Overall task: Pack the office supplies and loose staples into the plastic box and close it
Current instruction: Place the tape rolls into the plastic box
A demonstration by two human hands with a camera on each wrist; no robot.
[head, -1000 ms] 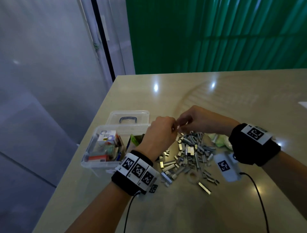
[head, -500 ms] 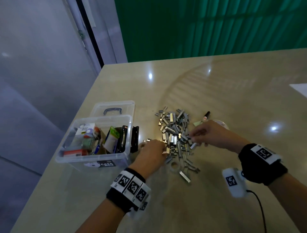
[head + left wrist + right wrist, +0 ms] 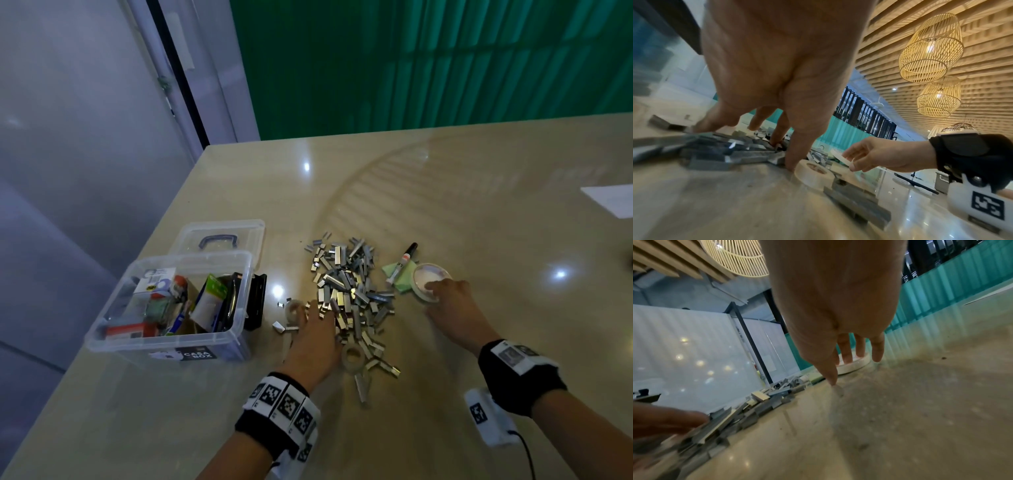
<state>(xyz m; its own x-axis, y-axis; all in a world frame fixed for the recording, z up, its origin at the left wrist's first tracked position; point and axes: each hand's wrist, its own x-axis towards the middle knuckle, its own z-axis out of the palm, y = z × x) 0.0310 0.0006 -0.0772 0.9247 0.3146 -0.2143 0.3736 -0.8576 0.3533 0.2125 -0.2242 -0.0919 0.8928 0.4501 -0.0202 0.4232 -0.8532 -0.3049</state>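
Where both hands pinched above silver staple pile (image 3: 349,298) earlier, left hand (image 3: 313,337) lay spread on pile, right hand (image 3: 452,310) open-fingered on white tape roll (image 3: 428,281); gathering likely next.

right hand (image 3: 448,310) moved onto tape roll (image 3: 430,281)

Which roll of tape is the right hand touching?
The widest roll, lying flat beside the marker on the green pad. The right hand rests fingers on its near rim; the two smaller rolls lie by the left hand.
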